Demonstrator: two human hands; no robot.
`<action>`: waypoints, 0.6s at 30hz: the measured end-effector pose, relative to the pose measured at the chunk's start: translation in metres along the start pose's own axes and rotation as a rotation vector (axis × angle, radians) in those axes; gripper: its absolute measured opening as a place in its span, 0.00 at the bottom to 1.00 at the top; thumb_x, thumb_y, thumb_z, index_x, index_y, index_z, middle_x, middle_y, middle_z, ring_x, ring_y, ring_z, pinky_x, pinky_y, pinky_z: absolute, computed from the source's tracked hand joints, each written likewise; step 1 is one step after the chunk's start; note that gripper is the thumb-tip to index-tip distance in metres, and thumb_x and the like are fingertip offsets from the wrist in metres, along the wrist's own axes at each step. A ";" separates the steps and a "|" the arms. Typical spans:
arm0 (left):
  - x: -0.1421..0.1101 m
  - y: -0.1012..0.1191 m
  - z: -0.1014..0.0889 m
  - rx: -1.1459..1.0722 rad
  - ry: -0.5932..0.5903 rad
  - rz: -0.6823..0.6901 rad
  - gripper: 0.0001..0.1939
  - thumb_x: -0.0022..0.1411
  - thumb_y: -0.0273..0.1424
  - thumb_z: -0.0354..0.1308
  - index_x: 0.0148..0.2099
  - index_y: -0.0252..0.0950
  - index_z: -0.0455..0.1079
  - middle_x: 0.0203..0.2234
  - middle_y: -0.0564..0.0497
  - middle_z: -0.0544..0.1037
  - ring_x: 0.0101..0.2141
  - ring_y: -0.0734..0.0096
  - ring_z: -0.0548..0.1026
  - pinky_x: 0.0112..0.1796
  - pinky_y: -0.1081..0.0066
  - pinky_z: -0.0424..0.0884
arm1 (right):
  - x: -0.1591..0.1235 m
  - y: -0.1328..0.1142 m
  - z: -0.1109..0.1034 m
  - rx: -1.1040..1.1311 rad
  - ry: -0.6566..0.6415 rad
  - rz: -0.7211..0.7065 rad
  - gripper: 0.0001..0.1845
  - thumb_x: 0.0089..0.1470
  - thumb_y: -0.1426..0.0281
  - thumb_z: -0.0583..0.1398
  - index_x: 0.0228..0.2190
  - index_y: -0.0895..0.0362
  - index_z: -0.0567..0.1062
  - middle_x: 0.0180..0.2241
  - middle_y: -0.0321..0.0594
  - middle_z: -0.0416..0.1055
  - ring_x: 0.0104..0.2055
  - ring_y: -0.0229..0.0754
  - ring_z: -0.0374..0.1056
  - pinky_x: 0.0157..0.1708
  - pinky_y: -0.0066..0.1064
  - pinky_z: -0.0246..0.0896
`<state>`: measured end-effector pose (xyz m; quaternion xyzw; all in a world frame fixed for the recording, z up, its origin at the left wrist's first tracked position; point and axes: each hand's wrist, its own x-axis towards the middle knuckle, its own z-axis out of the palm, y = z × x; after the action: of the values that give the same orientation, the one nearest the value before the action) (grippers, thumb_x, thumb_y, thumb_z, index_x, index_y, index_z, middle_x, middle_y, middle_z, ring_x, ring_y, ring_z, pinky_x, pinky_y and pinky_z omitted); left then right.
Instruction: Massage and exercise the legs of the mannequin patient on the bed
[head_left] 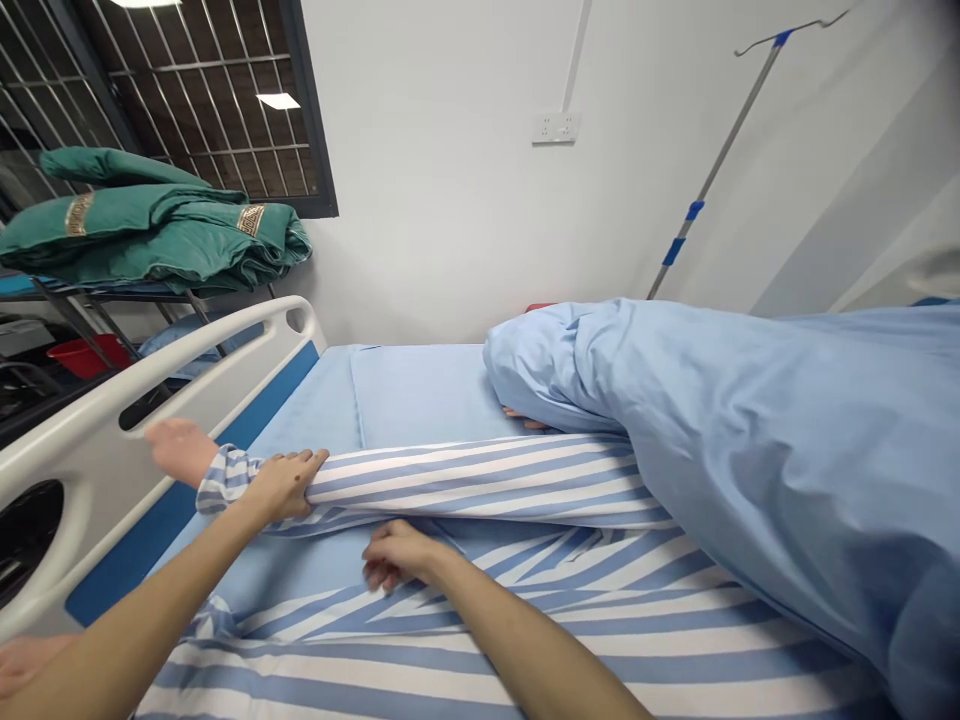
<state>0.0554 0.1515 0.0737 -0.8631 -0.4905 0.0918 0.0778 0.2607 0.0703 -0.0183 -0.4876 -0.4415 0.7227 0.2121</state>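
Note:
A leg in a blue-and-white striped trouser leg lies across the bed, its bare foot at the footboard. Near the ankle, my left hand is closed over the striped cloth and the shin beneath. My right hand hovers between the two legs, fingers loosely curled, slightly apart and a little blurred, with nothing visible in them. The second striped trouser leg lies closer to me, and its foot shows partly behind my left forearm. A light blue quilt covers the upper body, with fingertips peeking from under its edge.
The bed's white footboard rises on the left, and a pale blue sheet covers the mattress. Folded green bedding lies on a rack beyond. An IV pole stands at the back right, by the wall with a socket.

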 end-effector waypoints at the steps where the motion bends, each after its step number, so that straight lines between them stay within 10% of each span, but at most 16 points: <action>1: -0.001 -0.002 -0.006 0.008 -0.003 0.002 0.33 0.42 0.31 0.53 0.54 0.39 0.56 0.42 0.45 0.70 0.41 0.56 0.70 0.40 0.63 0.61 | 0.001 -0.001 -0.004 0.119 0.056 -0.025 0.03 0.43 0.72 0.55 0.24 0.58 0.66 0.25 0.38 0.70 0.25 0.37 0.69 0.20 0.24 0.61; 7: -0.006 -0.004 -0.015 -0.018 -0.007 -0.021 0.32 0.42 0.33 0.55 0.52 0.39 0.57 0.42 0.45 0.71 0.42 0.57 0.69 0.42 0.64 0.61 | 0.004 -0.003 -0.024 0.521 0.308 -0.165 0.09 0.38 0.79 0.52 0.26 0.57 0.62 0.34 0.40 0.69 0.41 0.36 0.68 0.36 0.24 0.64; 18: -0.004 0.003 0.009 -0.275 -0.053 -0.145 0.30 0.42 0.41 0.57 0.49 0.40 0.57 0.39 0.49 0.73 0.39 0.60 0.72 0.34 0.70 0.63 | -0.014 -0.028 -0.042 0.713 0.381 -0.469 0.08 0.28 0.77 0.53 0.20 0.58 0.64 0.23 0.33 0.64 0.30 0.36 0.62 0.36 0.31 0.64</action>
<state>0.0537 0.1473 0.0646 -0.8252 -0.5613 0.0408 -0.0476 0.3003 0.0929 0.0072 -0.3953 -0.2170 0.6597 0.6012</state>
